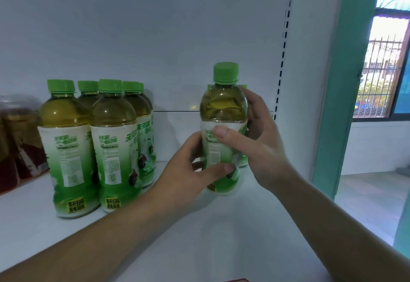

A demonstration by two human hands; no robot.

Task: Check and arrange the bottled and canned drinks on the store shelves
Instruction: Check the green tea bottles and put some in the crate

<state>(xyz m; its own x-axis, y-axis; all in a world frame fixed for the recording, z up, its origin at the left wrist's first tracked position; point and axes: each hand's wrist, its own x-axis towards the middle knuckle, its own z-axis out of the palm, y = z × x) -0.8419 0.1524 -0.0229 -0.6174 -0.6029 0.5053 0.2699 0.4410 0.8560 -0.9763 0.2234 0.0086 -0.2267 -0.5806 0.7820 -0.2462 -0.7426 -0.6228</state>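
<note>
A green-capped tea bottle [223, 113] with a green and white label is held upright just above the white shelf [199, 237]. My left hand [190, 170] grips its lower part from the left, thumb across the label. My right hand [255, 144] wraps its middle from the right, thumb on the front. Behind it, one or two like bottles [243, 159] are mostly hidden. At the left, a group of several identical tea bottles [111, 144] stands on the shelf in rows.
Dark red drink bottles [17, 144] stand at the far left edge. The white back panel [155, 48] and its slotted upright [281, 60] close off the rear and right. Bare shelf lies between the group and the held bottle.
</note>
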